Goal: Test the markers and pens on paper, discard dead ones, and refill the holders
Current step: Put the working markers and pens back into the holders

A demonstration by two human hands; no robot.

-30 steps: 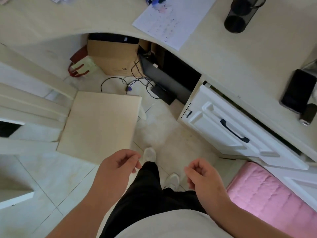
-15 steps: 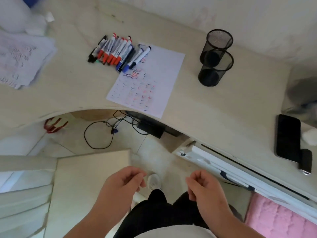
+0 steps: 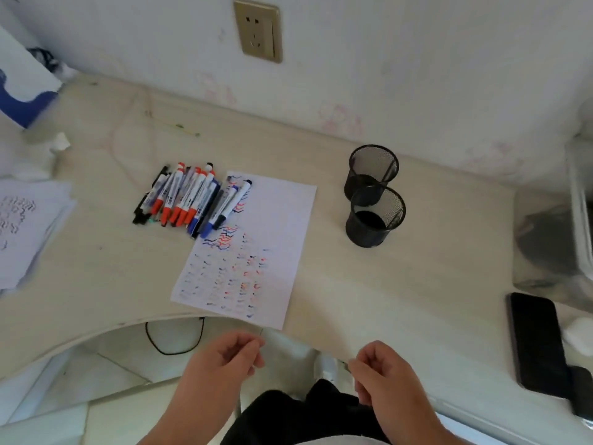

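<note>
While both hands, left hand [image 3: 224, 364] and right hand [image 3: 382, 377], hang loosely curled and empty at the desk [image 3: 369, 284] near edge, nothing is started. Markers [image 3: 189, 197] lie far-left beside the scribbled paper [image 3: 276, 239]; the two mesh holders [image 3: 373, 194] stand right, apparently empty. Next, probably: reach for one marker, test on paper.

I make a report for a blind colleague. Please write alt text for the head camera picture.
Two empty hands, left and right, hover loosely curled before a pale desk. On it lie a pile of markers, scribbled test paper and two empty black mesh holders.
</note>
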